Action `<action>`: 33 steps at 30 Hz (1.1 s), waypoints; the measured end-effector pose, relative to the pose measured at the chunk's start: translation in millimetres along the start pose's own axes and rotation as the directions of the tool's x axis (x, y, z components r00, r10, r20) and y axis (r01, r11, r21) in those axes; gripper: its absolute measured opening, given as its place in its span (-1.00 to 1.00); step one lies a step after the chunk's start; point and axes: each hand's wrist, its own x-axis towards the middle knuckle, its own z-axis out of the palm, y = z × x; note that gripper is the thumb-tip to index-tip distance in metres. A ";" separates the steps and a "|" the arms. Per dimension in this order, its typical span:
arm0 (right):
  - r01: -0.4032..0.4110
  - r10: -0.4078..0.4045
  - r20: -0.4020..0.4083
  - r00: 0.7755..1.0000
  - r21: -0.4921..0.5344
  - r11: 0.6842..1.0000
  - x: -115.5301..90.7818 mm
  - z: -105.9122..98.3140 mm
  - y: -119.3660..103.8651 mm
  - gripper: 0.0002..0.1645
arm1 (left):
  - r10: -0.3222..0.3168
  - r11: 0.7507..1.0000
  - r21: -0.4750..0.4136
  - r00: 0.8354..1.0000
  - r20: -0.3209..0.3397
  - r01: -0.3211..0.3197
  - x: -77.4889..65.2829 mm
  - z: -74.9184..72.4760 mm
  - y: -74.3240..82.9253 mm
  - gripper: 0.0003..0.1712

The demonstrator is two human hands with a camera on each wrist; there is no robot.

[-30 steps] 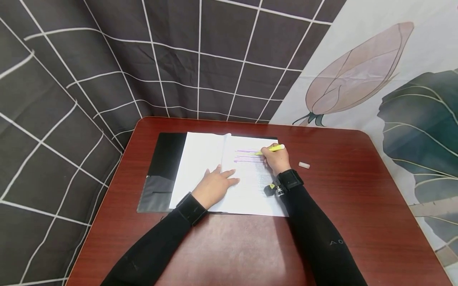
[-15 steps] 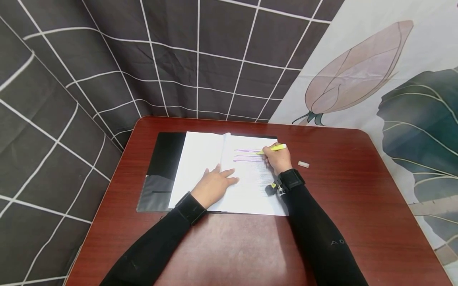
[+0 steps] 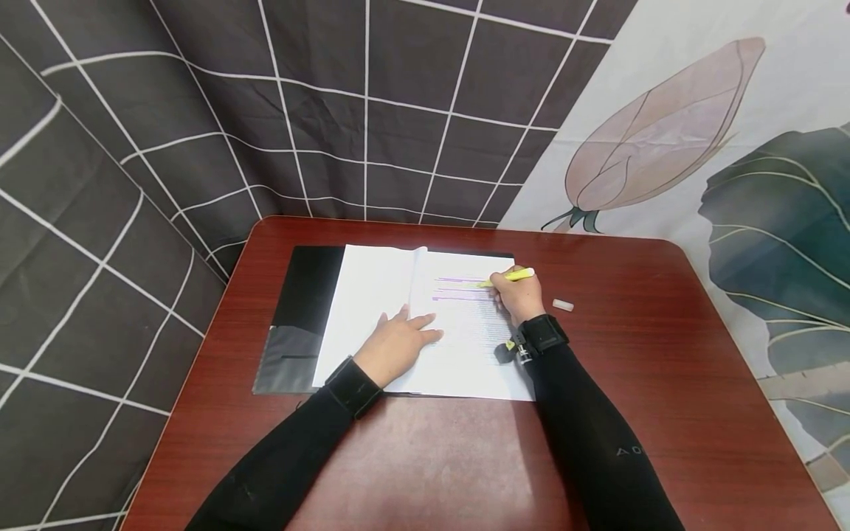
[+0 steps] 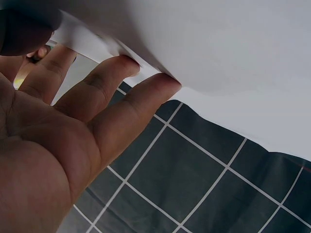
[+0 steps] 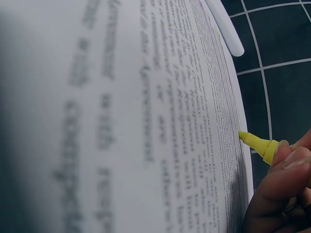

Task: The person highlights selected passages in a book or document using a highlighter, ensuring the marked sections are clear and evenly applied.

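Observation:
My right hand (image 3: 520, 296) grips a yellow highlighter (image 3: 516, 275) near its front end. Its tip is at the printed lines of the right-hand page (image 3: 465, 361), close to purple underlines (image 3: 458, 279) near the top. In the right wrist view the highlighter's yellow nib (image 5: 242, 135) meets the text, and thumb and fingers close round the barrel. My left hand (image 3: 393, 346) lies with fingers spread across the middle fold of the open pages. In the left wrist view its fingertips (image 4: 167, 83) press on the white paper (image 4: 243, 73).
A small whitish cap (image 3: 563, 305) lies on the reddish-brown table (image 3: 637, 354) right of my right hand. The pages sit in a black folder (image 3: 312, 284) whose left cover has a clear pocket (image 3: 288, 365). A dark checked cloth (image 3: 319, 118) hangs behind the table.
My right hand has moved slightly right with the highlighter, its tip following the printed line. The left hand stays on the pages.

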 end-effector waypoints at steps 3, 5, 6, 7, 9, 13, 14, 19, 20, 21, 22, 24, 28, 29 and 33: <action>0.003 -0.003 0.001 1.000 -0.002 1.000 0.6 -1.0 -0.2 -0.85 | 0.005 1.000 0.006 1.000 -0.006 -0.005 0.7 -0.8 0.5 -0.37; 0.000 0.000 0.002 1.000 -0.002 1.000 0.7 -1.5 -0.3 -0.85 | 0.004 1.000 0.005 1.000 0.003 -0.004 -0.2 -5.1 2.4 -0.38; -0.002 0.002 0.001 1.000 0.000 1.000 0.8 -1.7 -0.4 -0.85 | 0.005 1.000 0.011 1.000 0.003 -0.005 -0.6 -6.1 3.0 -0.38; -0.004 0.004 0.000 1.000 0.001 1.000 1.0 -2.0 -0.3 -0.86 | 0.005 1.000 0.009 1.000 0.003 -0.005 -1.1 -7.2 3.5 -0.38; -0.007 0.007 -0.004 1.000 0.002 1.000 1.1 -2.4 -0.1 -0.86 | -0.002 1.000 -0.002 1.000 0.011 0.003 -2.6 -11.7 6.0 -0.39; -0.006 0.006 -0.012 1.000 0.002 1.000 1.0 -3.3 0.5 -0.87 | -0.001 1.000 -0.001 1.000 -0.008 0.001 0.3 -5.4 2.7 -0.40; -0.005 0.005 -0.012 1.000 0.001 1.000 1.1 -3.7 0.4 -0.88 | -0.003 1.000 0.002 1.000 -0.008 0.003 0.7 -5.5 2.9 -0.40; -0.003 0.003 -0.009 1.000 0.000 1.000 2.1 -6.3 1.5 -0.89 | -0.008 1.000 -0.007 1.000 0.007 0.008 -1.7 -12.3 6.1 -0.41; -0.006 0.006 -0.009 1.000 0.000 1.000 2.2 -6.8 1.5 -0.89 | -0.005 1.000 -0.005 1.000 0.001 0.005 -0.9 -9.0 4.3 -0.41; -0.011 0.011 -0.010 1.000 -0.003 1.000 2.3 -7.2 1.8 -0.89 | -0.002 1.000 -0.002 1.000 -0.004 0.002 -0.6 -5.8 2.7 -0.40; -0.013 0.013 -0.008 1.000 -0.009 1.000 2.3 -7.6 1.8 -0.89 | -0.003 1.000 -0.002 1.000 0.000 0.003 -0.5 -4.8 2.3 -0.40; -0.019 0.019 -0.009 1.000 -0.021 1.000 2.8 -8.3 2.4 -0.89 | 0.000 1.000 -0.005 1.000 -0.010 0.000 0.4 -0.7 0.2 -0.39; -0.035 0.034 -0.016 0.999 -0.030 0.999 3.9 -9.4 3.7 -0.88 | 0.002 1.000 0.008 1.000 -0.005 -0.002 -2.6 -10.8 5.7 -0.41; -0.037 0.036 -0.019 0.999 -0.027 0.999 4.2 -9.7 4.0 -0.88 | -0.001 1.000 0.011 1.000 0.003 0.001 -4.1 -15.5 8.4 -0.41; -0.028 0.028 -0.019 0.999 -0.013 1.000 2.8 -11.3 3.6 -0.87 | -0.013 1.000 0.028 1.000 0.024 0.012 -7.4 -26.3 14.7 -0.43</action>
